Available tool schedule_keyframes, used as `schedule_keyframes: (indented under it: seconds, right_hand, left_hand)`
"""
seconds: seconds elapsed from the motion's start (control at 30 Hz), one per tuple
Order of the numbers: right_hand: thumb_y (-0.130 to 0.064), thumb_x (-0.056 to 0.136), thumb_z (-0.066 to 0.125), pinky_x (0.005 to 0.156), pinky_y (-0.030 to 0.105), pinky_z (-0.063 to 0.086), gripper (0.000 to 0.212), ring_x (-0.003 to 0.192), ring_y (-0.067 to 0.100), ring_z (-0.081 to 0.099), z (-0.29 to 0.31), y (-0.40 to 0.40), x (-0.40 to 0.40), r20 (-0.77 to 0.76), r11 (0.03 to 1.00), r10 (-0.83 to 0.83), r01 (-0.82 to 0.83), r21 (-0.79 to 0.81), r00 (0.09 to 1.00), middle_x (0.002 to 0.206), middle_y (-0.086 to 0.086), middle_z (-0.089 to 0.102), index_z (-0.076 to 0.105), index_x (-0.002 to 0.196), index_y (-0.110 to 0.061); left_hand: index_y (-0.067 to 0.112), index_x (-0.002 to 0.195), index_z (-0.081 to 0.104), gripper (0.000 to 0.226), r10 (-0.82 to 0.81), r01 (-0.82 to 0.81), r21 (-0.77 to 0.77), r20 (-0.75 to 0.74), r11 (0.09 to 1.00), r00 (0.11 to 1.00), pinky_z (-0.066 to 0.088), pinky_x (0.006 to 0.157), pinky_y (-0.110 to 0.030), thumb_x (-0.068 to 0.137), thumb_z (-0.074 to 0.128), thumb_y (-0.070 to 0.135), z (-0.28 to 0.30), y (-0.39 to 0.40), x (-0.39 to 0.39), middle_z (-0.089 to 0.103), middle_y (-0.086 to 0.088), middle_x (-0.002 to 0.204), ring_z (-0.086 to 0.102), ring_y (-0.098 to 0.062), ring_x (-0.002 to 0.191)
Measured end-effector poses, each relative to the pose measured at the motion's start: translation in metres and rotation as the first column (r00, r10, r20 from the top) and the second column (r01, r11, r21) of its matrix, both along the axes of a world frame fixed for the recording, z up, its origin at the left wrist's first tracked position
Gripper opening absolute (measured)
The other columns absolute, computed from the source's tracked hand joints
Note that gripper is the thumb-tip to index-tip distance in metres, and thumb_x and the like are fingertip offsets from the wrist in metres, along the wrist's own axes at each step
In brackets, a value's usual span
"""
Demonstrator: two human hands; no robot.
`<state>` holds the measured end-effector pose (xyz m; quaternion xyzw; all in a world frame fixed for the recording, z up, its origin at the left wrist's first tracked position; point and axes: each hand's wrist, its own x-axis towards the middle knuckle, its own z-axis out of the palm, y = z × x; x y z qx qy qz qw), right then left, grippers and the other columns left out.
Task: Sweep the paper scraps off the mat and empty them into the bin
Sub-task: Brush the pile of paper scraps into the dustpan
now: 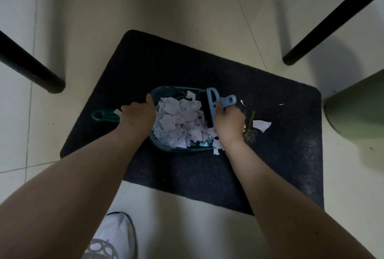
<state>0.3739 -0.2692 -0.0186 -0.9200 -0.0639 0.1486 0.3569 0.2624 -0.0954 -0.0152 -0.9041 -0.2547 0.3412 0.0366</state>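
Now left hand [138,114] fingers curled round dustpan [166,92] handle, right hand [228,122] fingers gripping brush [212,104], paper scraps [178,121] between.

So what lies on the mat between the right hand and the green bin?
Head view: loose paper scraps on the dark mat, between right hand and bin.

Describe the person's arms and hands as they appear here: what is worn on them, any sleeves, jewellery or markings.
Both forearms are bare up to the frame edge, with no sleeve in view. The left hand and the right hand wear no gloves, and no watch, bracelet or ring shows. Fingertips are mostly hidden, so nails cannot be judged.
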Motion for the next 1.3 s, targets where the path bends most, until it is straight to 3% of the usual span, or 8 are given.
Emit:
schedule_keyframes:
  seconds: [0.2,0.37,0.57,0.73,0.87,1.03,1.1,1.3]
  right_hand:
    - [-0.029,0.100,0.039,0.065,0.029,0.042,0.038,0.084,0.030,0.064,0.006,-0.023,0.019,0.099,0.979,-0.135,0.148,-0.140,0.986,0.094,0.016,0.067,0.062,0.097,0.001]
    - [-0.027,0.101,0.037,0.062,0.029,0.041,0.033,0.077,0.022,0.058,-0.005,-0.004,-0.016,0.029,0.985,0.020,-0.015,-0.170,0.999,0.086,0.009,0.064,0.060,0.106,-0.004]
    - [-0.031,0.100,0.040,0.058,0.028,0.038,0.033,0.073,0.025,0.061,0.000,0.027,-0.041,0.011,0.985,0.150,-0.148,-0.086,0.989,0.083,0.012,0.065,0.060,0.092,-0.005]
    - [-0.029,0.099,0.044,0.060,0.027,0.041,0.034,0.068,0.017,0.057,0.021,0.028,-0.026,0.030,0.994,0.105,-0.106,0.034,0.994,0.076,0.002,0.059,0.062,0.089,-0.001]
    - [-0.028,0.097,0.047,0.065,0.038,0.056,0.032,0.070,0.022,0.067,0.043,0.025,-0.011,0.031,0.978,-0.014,0.007,0.210,0.999,0.078,0.009,0.069,0.064,0.084,-0.004]
    - [-0.023,0.097,0.047,0.056,0.019,0.050,0.027,0.055,-0.003,0.062,0.071,0.026,0.001,0.047,0.892,-0.196,0.158,0.423,0.980,0.065,-0.005,0.063,0.063,0.079,-0.012]
    - [-0.021,0.097,0.047,0.057,0.028,0.053,0.026,0.057,0.005,0.064,0.080,0.030,0.004,0.049,0.857,-0.210,0.159,0.490,0.976,0.065,-0.002,0.064,0.062,0.077,-0.018]
    - [-0.024,0.098,0.046,0.060,0.027,0.054,0.023,0.060,0.003,0.064,0.095,0.046,0.013,0.189,0.819,-0.292,0.143,0.556,0.937,0.077,-0.006,0.066,0.064,0.107,-0.015]
  left_hand:
    - [-0.002,0.151,-0.009,0.084,-0.004,0.004,-0.003,0.006,1.000,1.000,0.041,0.100,-0.048,0.094,0.051,0.006,-0.002,0.001,0.000,0.053,-0.019,0.131,0.051,-0.035,0.117]
    - [-0.002,0.151,-0.010,0.083,-0.006,0.006,0.008,0.008,1.000,1.000,0.040,0.102,-0.048,0.094,0.050,0.007,-0.004,0.001,0.001,0.052,-0.019,0.132,0.050,-0.036,0.118]
    - [-0.004,0.150,-0.010,0.090,0.061,-0.061,-0.011,0.050,0.998,0.997,0.036,0.106,-0.047,0.091,0.056,0.008,-0.007,0.000,-0.003,0.044,-0.020,0.140,0.043,-0.036,0.127]
    - [-0.008,0.149,-0.002,0.090,0.204,-0.193,-0.120,0.089,0.974,0.975,0.038,0.108,-0.042,0.087,0.061,0.007,-0.023,0.012,-0.016,0.043,-0.020,0.140,0.046,-0.035,0.126]
    - [-0.007,0.143,0.018,0.068,0.259,-0.219,-0.187,0.229,0.958,0.938,0.049,0.092,-0.039,0.088,0.056,0.003,-0.022,0.019,-0.029,0.055,-0.019,0.124,0.057,-0.031,0.110]
    - [-0.003,0.138,0.024,0.059,0.245,-0.185,-0.195,0.348,0.963,0.905,0.049,0.077,-0.034,0.088,0.055,0.003,-0.019,0.024,-0.040,0.059,-0.015,0.111,0.062,-0.027,0.095]
    - [0.000,0.132,0.029,0.050,0.245,-0.169,-0.217,0.396,0.961,0.885,0.049,0.073,-0.032,0.087,0.053,0.000,-0.019,0.025,-0.045,0.061,-0.014,0.105,0.063,-0.025,0.088]
    - [0.004,0.131,0.030,0.049,0.326,-0.197,-0.318,0.431,0.928,0.842,0.047,0.066,-0.030,0.088,0.053,-0.001,-0.018,0.025,-0.051,0.061,-0.012,0.101,0.063,-0.023,0.083]
